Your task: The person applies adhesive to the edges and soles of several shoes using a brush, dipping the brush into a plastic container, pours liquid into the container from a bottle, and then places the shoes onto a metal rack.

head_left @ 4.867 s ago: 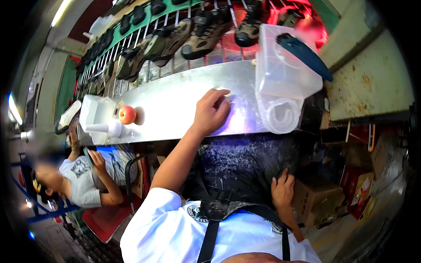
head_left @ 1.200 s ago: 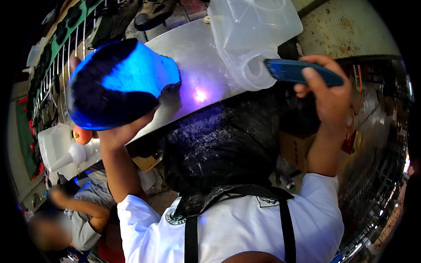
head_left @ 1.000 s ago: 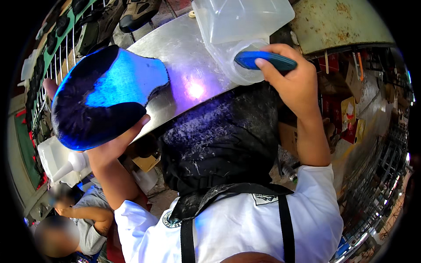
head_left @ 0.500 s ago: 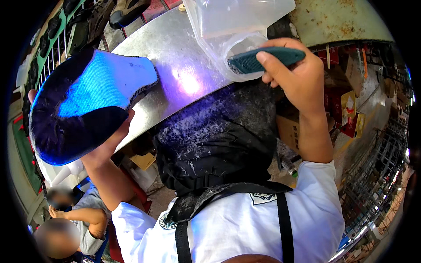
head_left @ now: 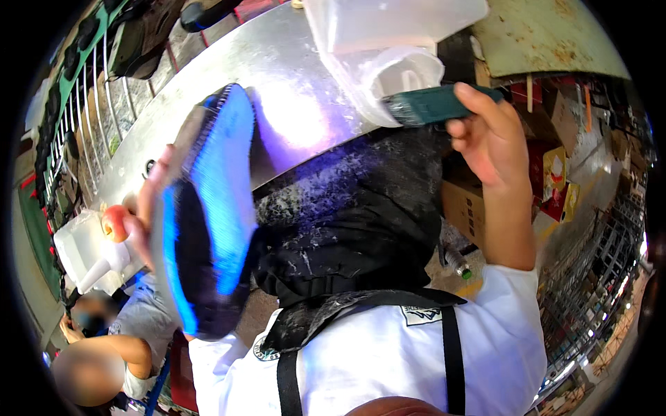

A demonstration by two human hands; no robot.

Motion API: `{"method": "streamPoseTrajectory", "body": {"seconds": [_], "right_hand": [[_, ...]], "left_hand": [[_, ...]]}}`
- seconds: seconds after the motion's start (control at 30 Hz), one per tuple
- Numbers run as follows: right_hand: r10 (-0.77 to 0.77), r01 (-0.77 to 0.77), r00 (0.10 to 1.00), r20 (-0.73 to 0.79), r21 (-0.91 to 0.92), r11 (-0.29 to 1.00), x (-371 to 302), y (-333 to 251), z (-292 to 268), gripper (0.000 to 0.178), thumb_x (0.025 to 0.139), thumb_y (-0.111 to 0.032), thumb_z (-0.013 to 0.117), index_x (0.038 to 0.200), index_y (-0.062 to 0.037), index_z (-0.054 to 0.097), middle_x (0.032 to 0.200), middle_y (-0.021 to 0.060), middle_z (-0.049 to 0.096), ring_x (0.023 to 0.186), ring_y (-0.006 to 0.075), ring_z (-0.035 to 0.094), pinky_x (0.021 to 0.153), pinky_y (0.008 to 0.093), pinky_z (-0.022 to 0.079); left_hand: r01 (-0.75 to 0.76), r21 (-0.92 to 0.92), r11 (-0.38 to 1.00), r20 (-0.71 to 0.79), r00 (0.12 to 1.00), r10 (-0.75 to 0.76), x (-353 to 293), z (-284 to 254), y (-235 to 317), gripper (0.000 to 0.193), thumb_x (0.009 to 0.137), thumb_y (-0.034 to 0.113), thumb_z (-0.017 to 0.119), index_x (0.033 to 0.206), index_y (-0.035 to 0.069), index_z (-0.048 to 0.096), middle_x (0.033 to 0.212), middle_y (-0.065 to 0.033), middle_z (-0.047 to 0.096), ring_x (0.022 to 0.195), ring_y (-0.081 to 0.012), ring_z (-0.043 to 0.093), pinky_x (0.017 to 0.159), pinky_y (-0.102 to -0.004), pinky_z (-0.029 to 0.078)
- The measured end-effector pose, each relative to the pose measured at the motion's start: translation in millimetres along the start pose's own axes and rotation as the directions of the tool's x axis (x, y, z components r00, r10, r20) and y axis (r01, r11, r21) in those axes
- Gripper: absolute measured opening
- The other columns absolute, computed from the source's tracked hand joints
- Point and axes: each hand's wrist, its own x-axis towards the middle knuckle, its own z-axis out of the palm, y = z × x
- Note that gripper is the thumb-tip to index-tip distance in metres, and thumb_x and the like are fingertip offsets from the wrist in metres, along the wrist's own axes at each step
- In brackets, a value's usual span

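Observation:
My left hand (head_left: 143, 223) grips a dark shoe upper (head_left: 205, 208) from its far left side, most of the palm hidden behind it. The shoe stands on edge, its pale, stitch-edged underside lit blue and facing right. Between the fingers and thumb of my right hand (head_left: 494, 142) is a dark green brush (head_left: 437, 106). Its bristled end points left, at the near rim of a translucent plastic cup (head_left: 431, 62); whether it touches the rim I cannot tell. A larger translucent plastic container (head_left: 395, 24) adjoins the cup on its far side.
Below both hands lies a shiny metal tabletop (head_left: 291, 52). A wire rack (head_left: 87, 118) with shoes stands at the far left. A red apple-like fruit (head_left: 114, 223) and a white tray (head_left: 69, 239) sit left. Another person (head_left: 135, 353) is at lower left; cardboard boxes (head_left: 463, 208) are at right.
The shoe has turned from showing its underside broadly to standing on edge, and has shifted right and nearer to me. The brush has moved slightly right, from over the cup to its near rim.

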Motion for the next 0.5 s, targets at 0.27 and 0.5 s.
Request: {"method": "streamPoseTrajectory", "body": {"seconds": [0.27,0.5], "right_hand": [[-0.128,0.055,0.937,0.324,0.227,0.972,-45,88,22,0.039,0.098,-0.023,0.065,0.118,0.0104,0.062,0.092,0.0203,0.071,0.064,0.0249,0.068,0.052,0.0389,0.058],[-0.159,-0.184,0.894,0.418,0.667,0.722,-2,144,129,0.038,0.107,-0.019,0.052,0.132,0.0082,0.057,0.112,0.018,0.072,0.105,0.024,0.071,0.093,0.0373,0.058]], "left_hand": [[-0.591,0.742,-0.318,0.67,0.655,0.349,-29,-41,-40,0.062,0.105,0.049,0.025,0.141,0.004,0.044,0.135,-0.0287,0.056,0.121,-0.0436,0.057,0.107,-0.0532,0.036],[-0.668,0.603,-0.436,0.798,0.503,0.332,-21,-46,-54,0.056,0.107,0.041,0.035,0.144,0.0,0.037,0.133,-0.0327,0.056,0.125,-0.039,0.057,0.11,-0.0524,0.036]]}}
